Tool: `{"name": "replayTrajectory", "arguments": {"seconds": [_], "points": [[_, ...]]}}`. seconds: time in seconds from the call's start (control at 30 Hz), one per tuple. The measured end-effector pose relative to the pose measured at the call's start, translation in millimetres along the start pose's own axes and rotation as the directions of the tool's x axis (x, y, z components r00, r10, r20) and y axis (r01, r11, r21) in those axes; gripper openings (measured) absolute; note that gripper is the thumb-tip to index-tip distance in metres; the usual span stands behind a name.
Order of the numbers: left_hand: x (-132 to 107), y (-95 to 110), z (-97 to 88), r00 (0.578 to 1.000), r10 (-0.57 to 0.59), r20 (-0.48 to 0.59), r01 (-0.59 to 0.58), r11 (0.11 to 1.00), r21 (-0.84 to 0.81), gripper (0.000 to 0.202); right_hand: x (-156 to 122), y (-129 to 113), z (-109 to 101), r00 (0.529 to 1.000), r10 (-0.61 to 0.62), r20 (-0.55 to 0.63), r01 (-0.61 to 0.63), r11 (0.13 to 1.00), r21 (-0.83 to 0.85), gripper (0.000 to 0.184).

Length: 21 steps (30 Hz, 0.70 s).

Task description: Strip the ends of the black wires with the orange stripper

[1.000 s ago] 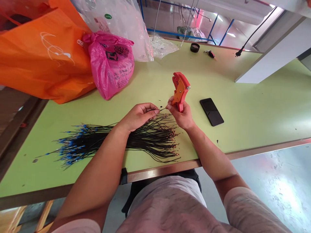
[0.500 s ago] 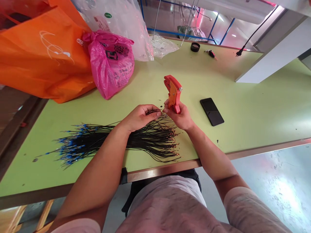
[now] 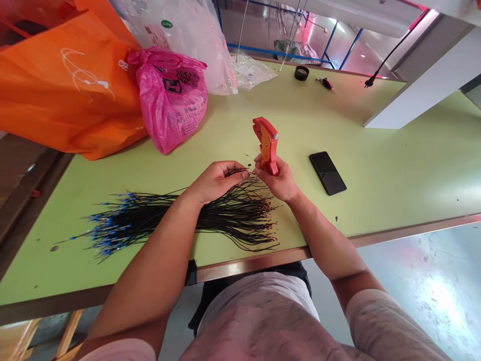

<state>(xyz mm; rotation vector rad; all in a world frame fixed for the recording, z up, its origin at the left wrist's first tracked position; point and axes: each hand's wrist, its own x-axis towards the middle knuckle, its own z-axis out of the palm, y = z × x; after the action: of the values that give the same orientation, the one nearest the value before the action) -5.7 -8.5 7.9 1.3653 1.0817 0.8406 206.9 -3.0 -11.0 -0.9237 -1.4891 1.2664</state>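
Note:
Red-and-orange wire strippers [image 3: 267,145] stand upright in my right hand [image 3: 280,181], the fingers wrapped round the handle and the jaw end pointing away from me. Close beside it on the left, my left hand [image 3: 221,179] pinches a thin black wire near its end, thumb against the fingers. Under my left wrist lies a large bundle of black wires [image 3: 229,220]. The blue-tipped ends [image 3: 112,223] fan out to the left. At the right, the wire ends show coppery tips [image 3: 268,225]. My right thumb is close to the held wire's end; contact is unclear.
A black phone [image 3: 327,173] lies right of my hands on the green table [image 3: 376,165]. Behind on the left sit a pink plastic bag [image 3: 175,105], an orange bag [image 3: 75,90] and clear plastic bags [image 3: 188,35]. A tape roll [image 3: 301,73] and keys [image 3: 326,84] lie farther back.
The head of the wire strippers has tipped slightly to the left. Both hands stay in nearly the same place.

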Motion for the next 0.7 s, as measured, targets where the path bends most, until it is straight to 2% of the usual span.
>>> {"name": "replayTrajectory", "arguments": {"seconds": [0.33,0.5,0.6,0.7], "points": [[-0.4,-0.4,0.8,1.0,-0.019,-0.021,0.018,0.999,-0.037,0.061,0.1,2.3,0.2,1.0,-0.008,-0.018,0.008,1.0,0.009,0.035],[-0.6,-1.2,0.9,1.0,-0.015,-0.021,0.014,1.0,-0.019,0.06,0.3,1.7,0.9,1.0,0.005,-0.013,-0.005,1.0,0.026,0.04],[-0.1,-2.1,0.4,0.998,-0.007,-0.069,0.005,1.0,-0.025,0.055,0.9,3.2,0.2,0.999,0.026,-0.029,-0.026,1.0,0.009,0.044],[0.8,-0.6,-0.9,0.985,-0.011,-0.17,0.0,0.998,-0.064,0.051,0.6,5.4,-1.6,0.996,0.042,-0.083,-0.045,0.999,-0.026,0.044]]}}
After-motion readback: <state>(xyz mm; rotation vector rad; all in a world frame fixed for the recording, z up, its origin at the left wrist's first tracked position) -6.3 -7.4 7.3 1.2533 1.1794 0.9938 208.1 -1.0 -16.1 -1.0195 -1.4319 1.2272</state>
